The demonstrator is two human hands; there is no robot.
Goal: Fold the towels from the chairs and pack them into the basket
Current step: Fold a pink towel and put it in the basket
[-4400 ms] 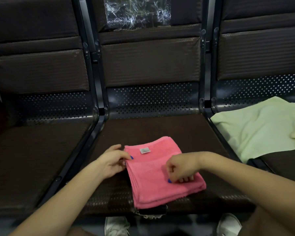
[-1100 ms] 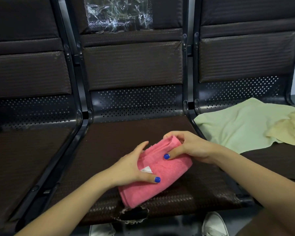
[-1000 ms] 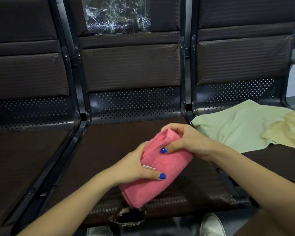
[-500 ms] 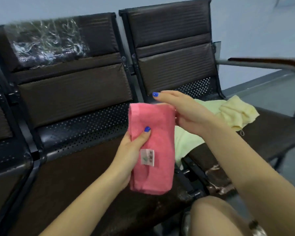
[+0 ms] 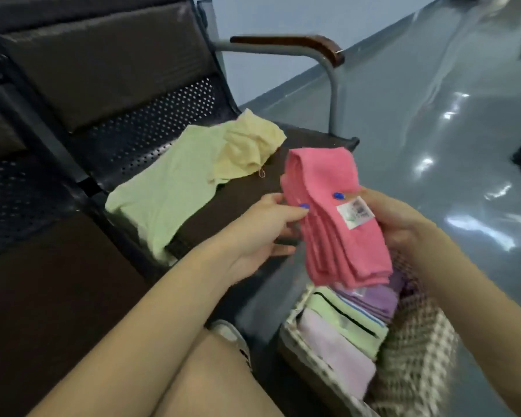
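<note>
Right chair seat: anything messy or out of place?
Yes. The yellow towel lies crumpled on the green towel, whose corner hangs off the seat's front edge. Both are unfolded. The pink towel is folded, held above the basket.

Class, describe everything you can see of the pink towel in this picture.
The pink towel is a soft terry cloth folded into a thick oblong with stacked layers showing along its left edge. A white printed label sits on its upper face. It is held in the air, tilted, above the woven basket. The right hand grips it, thumb beside the label; the left hand touches its left edge with thumb and fingertips.
</note>
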